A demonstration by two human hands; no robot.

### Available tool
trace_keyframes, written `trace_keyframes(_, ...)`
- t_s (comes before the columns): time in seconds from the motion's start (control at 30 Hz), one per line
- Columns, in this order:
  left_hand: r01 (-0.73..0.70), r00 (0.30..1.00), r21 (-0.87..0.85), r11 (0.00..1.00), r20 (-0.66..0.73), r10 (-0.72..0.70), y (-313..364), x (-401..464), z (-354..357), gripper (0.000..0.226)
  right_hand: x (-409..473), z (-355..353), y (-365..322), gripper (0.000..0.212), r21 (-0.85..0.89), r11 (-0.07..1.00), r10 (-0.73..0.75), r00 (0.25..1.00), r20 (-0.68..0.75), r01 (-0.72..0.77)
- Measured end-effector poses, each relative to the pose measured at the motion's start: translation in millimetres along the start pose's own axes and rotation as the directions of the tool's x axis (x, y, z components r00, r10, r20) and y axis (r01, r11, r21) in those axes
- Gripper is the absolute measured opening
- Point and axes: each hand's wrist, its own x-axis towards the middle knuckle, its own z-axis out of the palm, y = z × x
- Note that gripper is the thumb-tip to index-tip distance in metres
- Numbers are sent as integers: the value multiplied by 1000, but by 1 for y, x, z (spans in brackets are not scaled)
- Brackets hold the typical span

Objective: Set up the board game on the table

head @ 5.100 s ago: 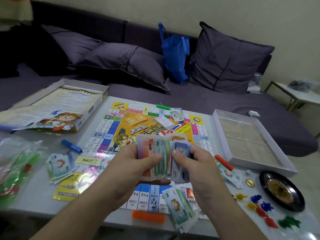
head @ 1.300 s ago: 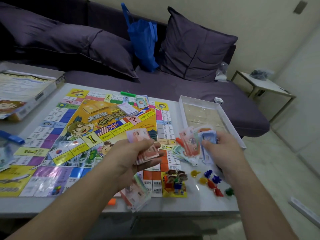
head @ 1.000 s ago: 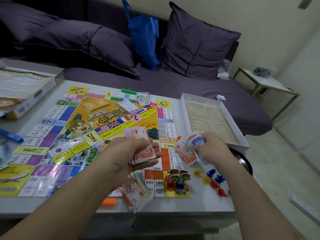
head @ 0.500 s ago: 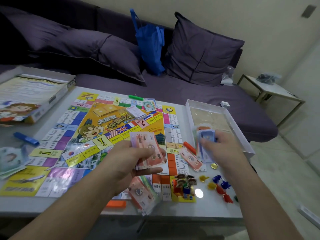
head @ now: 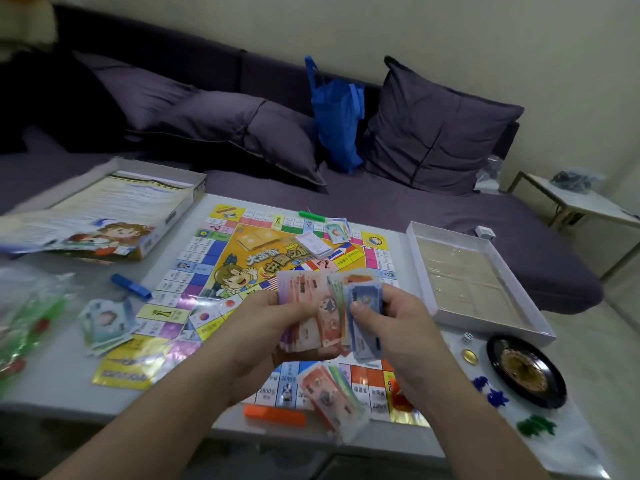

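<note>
Step in hand: you look to be sorting the play money (head: 313, 306) by colour and dealing it out into piles round the board (head: 242, 271).
Left hand (head: 273, 327): your fingers curl round the near end of the fanned bundle, thumb pressed on its face; keep that hold firm so the fan does not slide.
Right hand (head: 391, 317): you pinch a blue note stack (head: 365, 299) at the right of the fan, thumb on top; peel off one colour at a time, not a mixed clump.
Where the money is: held above the near edge of the board, well off the table (head: 62, 362).
Piles already down: one at the near edge (head: 329, 393), beside the orange bar (head: 275, 414); one to the left (head: 105, 322), near the blue bar (head: 131, 286); one on the far side (head: 337, 230), beside the green bar (head: 311, 215).
Risk: the near pile overhangs the table edge, so I judge it could slip; set notes flat and further in.
Right side: roulette wheel (head: 526, 370), die (head: 467, 337) and coloured tokens (head: 491, 393) crowd that corner; lay money clear of them.
</note>
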Motion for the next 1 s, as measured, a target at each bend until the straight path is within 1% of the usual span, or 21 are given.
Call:
trace_keyframes(0.13,-20,997,59,998,-77,24,2,-4,-16,19,5,16,-1,12,-14,1000,-24,1000,-19,23)
trace_keyframes(0.23,-38,991,64,997,-128,46,2,-4,-26,20,8,29,-3,12,-52,997,-49,999,-14,48)
trace_keyframes(0.33,-48,985,14,999,-163,50,2,-3,-33,25,11,41,-4,13,-40,998,-38,999,5,38)
trace_keyframes(0.43,-70,976,-74,995,-213,53,3,1,-40,27,14,49,-8,14,-24,1000,-14,999,31,14)
trace_keyframes(0.57,-55,976,-121,991,-215,28,6,8,-46,31,17,56,-8,16,-11,1000,-18,999,33,19)
trace_keyframes(0.73,-39,979,-132,990,-206,11,9,25,-47,28,30,59,-4,16,-24,1000,-2,1000,-22,2)
trace_keyframes(0.83,-36,982,-115,993,-190,14,14,40,-45,23,43,57,-3,14,-48,999,6,999,-31,-8)
trace_keyframes(1.0,-15,983,-100,995,-183,-3,19,67,-44,25,63,53,-5,11,-46,999,-4,998,-58,1)
